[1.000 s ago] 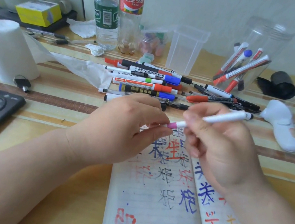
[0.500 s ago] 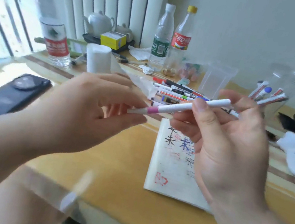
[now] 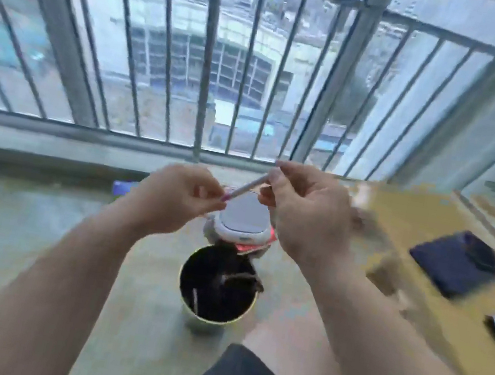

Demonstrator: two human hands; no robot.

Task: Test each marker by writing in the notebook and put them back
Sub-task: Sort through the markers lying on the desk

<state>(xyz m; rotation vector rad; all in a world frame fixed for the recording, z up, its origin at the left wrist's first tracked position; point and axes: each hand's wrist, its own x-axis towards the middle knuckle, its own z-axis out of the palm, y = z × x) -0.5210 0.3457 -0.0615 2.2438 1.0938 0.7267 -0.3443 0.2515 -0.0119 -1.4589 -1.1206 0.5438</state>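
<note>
Item: marker [image 3: 247, 187], white barrel, pink end. Held in the air between both hands, over floor rather than desk. Right hand [image 3: 305, 210]: curled round the upper barrel, thumb and fingers closed on it. Left hand [image 3: 177, 201]: pinched the pink end at the fingertips; cap or bare tip, too blurred to tell. Changed within the last second: view swung off the notebook, now out of sight, toward the barred window [image 3: 208, 64] and a round bin [image 3: 216, 291] with dark liner, beneath the hands. Beyond the bin, a white lidded container [image 3: 242, 219]. At right, edge of the table [image 3: 431, 226] with a dark phone [image 3: 457, 264] lying on it. Two-handed hold on the marker kept through the turn. Judged: writing test of this marker broken off or finished; position over the bin suggested discarding a dud rather than returning it to the set, though not certain.
</note>
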